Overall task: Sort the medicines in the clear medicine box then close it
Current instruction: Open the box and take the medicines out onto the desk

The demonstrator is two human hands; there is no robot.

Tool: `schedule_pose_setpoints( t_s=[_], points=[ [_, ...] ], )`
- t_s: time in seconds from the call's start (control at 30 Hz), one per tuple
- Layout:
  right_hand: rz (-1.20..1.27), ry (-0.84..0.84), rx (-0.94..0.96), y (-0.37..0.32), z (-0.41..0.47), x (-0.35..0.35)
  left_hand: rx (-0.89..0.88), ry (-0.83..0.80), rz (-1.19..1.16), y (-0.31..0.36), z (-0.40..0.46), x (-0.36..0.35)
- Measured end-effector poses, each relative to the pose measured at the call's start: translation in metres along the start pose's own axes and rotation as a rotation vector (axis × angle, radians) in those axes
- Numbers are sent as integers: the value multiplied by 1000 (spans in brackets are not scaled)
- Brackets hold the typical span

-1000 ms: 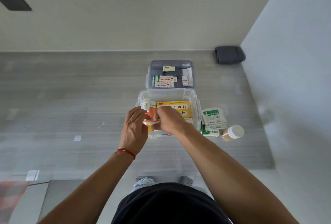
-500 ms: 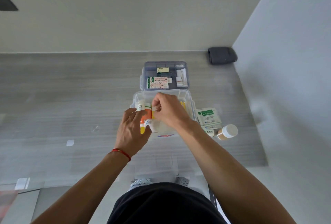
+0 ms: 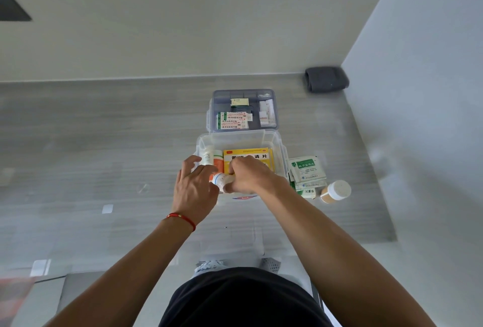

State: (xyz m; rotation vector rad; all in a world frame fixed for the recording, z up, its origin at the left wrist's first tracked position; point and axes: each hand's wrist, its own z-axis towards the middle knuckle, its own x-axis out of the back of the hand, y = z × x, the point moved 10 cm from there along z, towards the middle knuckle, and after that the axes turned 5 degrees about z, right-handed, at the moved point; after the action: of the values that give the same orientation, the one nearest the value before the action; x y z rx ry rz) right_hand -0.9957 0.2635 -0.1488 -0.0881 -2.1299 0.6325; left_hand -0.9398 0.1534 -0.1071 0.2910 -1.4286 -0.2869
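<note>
Inside, the clear box (image 3: pixel 277 143) holds a yellow carton (image 3: pixel 248 155); right hand (image 3: pixel 248 176) fingers grip a small bottle (image 3: pixel 220 181), left hand (image 3: pixel 193 188) fingers spread.

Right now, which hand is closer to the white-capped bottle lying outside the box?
The right hand. It is over the clear box, with only the green packets between it and the white-capped bottle. The left hand is farther off, at the box's opposite side.

Soft, even daylight fills the view, brighter on the wall (image 3: pixel 423 91) right of the clear medicine box (image 3: pixel 277 143). Shadows stay faint. Wide-angle distortion bends the floor (image 3: pixel 78 143) edges, and slight blur softens the package print.
</note>
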Motion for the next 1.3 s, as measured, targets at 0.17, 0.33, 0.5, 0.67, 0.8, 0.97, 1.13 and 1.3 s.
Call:
schedule_pose_setpoints(
  t_s=[0.17, 0.33, 0.5, 0.67, 0.8, 0.97, 1.13, 1.3],
  points=[
    [167, 20, 8, 7, -4, 17, 7, -55, -4, 1, 4, 0],
    [523, 187, 22, 28, -30, 60, -72, -65, 1, 25, 11, 6],
    [769, 329, 24, 55, -71, 81, -14, -91, -264, 57, 15, 4],
    [672, 439, 71, 83, -112, 83, -130, -203, -340, 93, 9, -13],
    [547, 590, -92, 145, -152, 72, -154, -177, -287, 90, 7, -16],
    [453, 551, -329, 202, -167, 14, -123, -145, -250, 72, 3, -18],
    [349, 554, -323, 200, -155, -6, -98, -198, -240, 58, -5, -28],
    [146, 529, -240, 181, -152, -5, -67, -188, -217, 47, -8, -29]
  ],
)
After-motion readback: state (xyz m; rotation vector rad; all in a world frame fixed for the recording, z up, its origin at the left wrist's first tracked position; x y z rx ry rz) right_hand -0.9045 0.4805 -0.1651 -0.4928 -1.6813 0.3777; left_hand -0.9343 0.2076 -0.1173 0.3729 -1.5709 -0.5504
